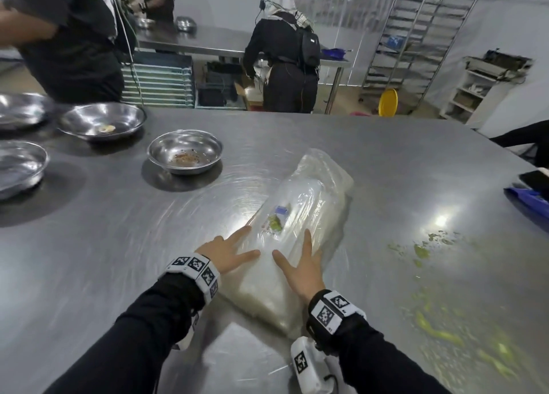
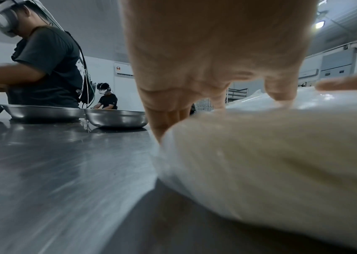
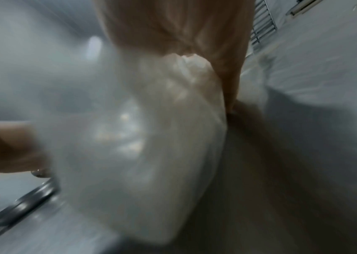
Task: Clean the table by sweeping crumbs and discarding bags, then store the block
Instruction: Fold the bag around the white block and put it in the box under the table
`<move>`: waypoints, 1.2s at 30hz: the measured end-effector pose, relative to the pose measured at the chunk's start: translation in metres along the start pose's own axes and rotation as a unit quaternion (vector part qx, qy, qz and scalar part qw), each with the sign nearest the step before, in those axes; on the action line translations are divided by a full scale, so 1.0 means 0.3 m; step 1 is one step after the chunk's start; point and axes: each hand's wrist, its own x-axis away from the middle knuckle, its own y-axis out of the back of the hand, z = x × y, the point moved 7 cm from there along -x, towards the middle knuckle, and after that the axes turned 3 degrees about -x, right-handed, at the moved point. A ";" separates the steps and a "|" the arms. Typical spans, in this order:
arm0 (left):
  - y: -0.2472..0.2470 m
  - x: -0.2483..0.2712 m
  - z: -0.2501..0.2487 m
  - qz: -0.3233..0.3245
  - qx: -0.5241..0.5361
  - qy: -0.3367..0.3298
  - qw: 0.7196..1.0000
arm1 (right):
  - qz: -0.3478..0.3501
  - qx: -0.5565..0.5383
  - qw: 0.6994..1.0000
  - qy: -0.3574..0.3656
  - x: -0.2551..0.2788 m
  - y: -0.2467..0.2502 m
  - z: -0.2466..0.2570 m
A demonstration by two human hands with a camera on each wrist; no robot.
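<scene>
1. Head view: the block (image 1: 292, 233), wrapped in clear plastic, lies mid-table (image 1: 118, 230), angled from near me to the far right, likely so I can lift it for storing.
2. My left hand (image 1: 227, 252) and right hand (image 1: 303, 270) lie flat on its near end, fingers spread, gripping nothing.
3. Green crumbs (image 1: 421, 252) remain at right.

right hand (image 3: 173, 29) on wrapped block (image 3: 147, 141), blurred

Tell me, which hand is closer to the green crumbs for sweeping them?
Probably the right hand. The green crumbs lie on the table on its side; the left hand rests across the wrapped block.
</scene>
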 end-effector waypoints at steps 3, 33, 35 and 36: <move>-0.034 0.060 -0.001 0.003 0.049 -0.023 0.999 | 0.050 0.016 0.998 0.028 0.027 0.011 -0.017; -0.550 0.805 -0.131 -0.003 0.180 0.060 0.982 | 0.324 0.167 0.918 0.155 0.596 0.151 -0.273; -0.518 0.812 -0.137 0.017 0.198 0.063 0.978 | 0.321 0.155 0.922 0.153 0.570 0.167 -0.251; -0.494 0.807 -0.143 0.020 0.197 0.066 0.978 | 0.312 0.144 0.928 0.142 0.547 0.176 -0.234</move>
